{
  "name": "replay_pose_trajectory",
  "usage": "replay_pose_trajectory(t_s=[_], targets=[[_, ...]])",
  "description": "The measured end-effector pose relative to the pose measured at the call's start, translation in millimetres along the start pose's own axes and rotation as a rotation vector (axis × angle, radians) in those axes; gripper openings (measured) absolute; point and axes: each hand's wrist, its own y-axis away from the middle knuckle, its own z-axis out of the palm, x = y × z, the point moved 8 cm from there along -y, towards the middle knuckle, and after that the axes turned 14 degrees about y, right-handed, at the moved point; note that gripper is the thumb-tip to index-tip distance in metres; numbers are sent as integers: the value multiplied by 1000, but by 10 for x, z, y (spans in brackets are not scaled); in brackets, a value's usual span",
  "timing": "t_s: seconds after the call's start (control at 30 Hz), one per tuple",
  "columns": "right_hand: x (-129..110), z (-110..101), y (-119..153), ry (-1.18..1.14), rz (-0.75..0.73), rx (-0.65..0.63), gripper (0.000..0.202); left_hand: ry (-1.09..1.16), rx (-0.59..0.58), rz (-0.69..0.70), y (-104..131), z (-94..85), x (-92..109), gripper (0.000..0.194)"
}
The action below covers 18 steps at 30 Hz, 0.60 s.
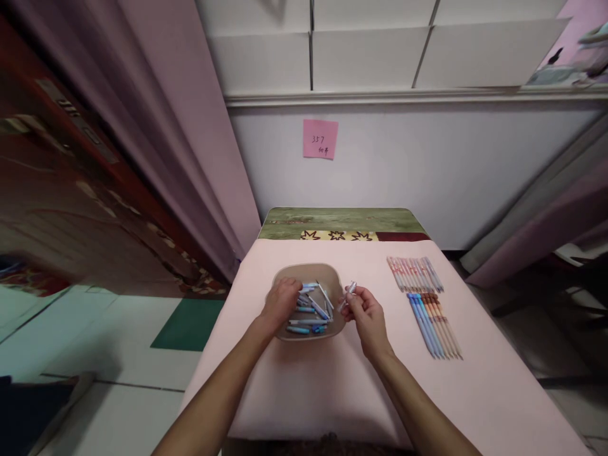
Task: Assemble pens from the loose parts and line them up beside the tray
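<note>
A beige plastic basin (308, 270) holds a jumble of pens (316, 310), mostly light blue, white and grey. Over the basin's left side is my left hand (283, 301), fingers curled down at the pens' ends; what they grip, if anything, is hidden. Just beyond the basin's right rim, my right hand (368, 316) pinches a whitish, shiny pen (351, 289) between thumb and fingers. To the right lie two rows of pens side by side: a far row of pinkish pens (414, 274) and a near row of blue and brown-topped pens (433, 326).
A pink cloth (304, 392) covers most of the table, with a green patterned strip (342, 217) bare at the far end. Behind stands a white wall bearing a pink note (320, 139). A purple curtain (190, 126) and a wooden door (71, 158) are on the left.
</note>
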Motion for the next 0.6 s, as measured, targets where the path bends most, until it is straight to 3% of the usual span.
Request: replay_pose_trajectory(t_s=[0.13,0.27,0.33,0.43,0.6], targets=[[57,-58,-28,1,7,18,35,91,-65,11,55,-51,-26,20],[71,-62,-28,17,3,24,36,173,-256,39,135,168,61,11],[59,-41,-14,26,-4,13,36,159,-317,56,164,275,126,18],[54,-26,4,28,-6,1,35,174,-298,53,168,313,176,23],[69,-47,4,27,-7,4,36,337,-205,-1,135,233,106,13]])
